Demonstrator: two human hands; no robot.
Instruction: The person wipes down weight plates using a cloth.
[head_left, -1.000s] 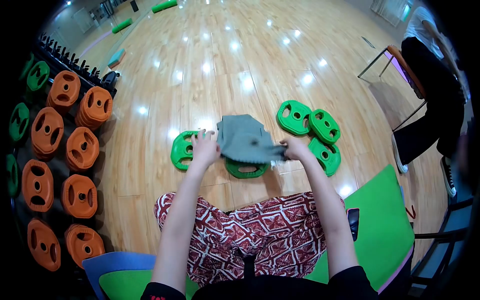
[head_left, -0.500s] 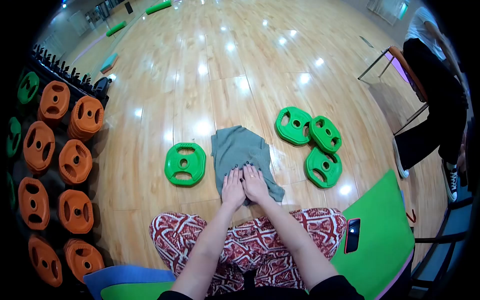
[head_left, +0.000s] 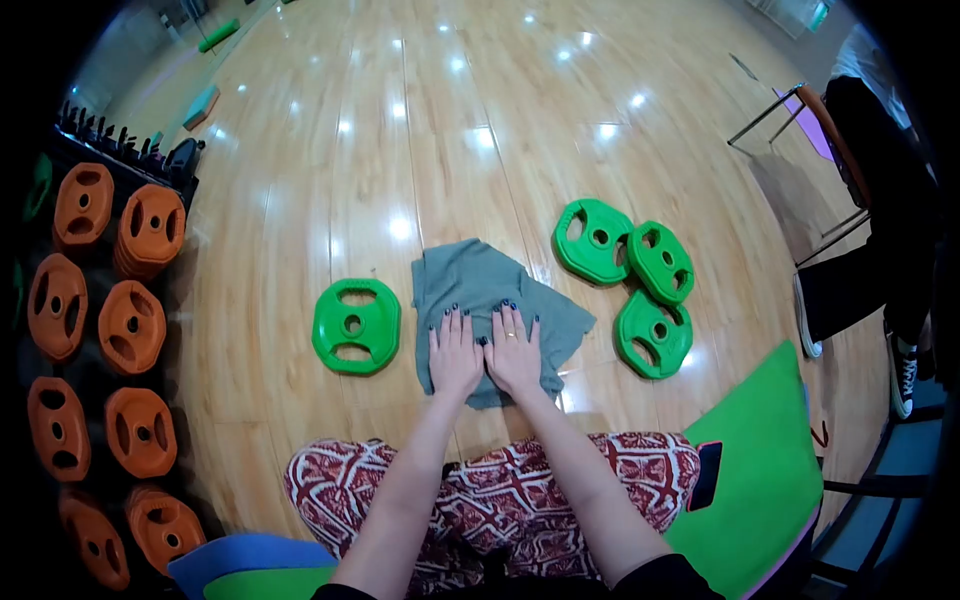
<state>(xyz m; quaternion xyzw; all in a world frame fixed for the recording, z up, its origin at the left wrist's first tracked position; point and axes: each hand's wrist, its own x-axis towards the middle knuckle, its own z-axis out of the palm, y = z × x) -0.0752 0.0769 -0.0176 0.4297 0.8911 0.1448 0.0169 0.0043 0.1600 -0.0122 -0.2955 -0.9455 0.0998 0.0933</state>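
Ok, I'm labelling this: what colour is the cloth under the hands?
The cloth is grey-green, best seen in the head view.

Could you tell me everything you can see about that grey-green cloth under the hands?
The grey-green, matte fabric cloth looks soft and plain, lightly wrinkled, with an uneven outline and a corner pointing right. It is spread over the glossy, light-brown wooden floor; anything beneath its middle is hidden. The left hand and right hand rest palm-down, side by side, on its nearer part.
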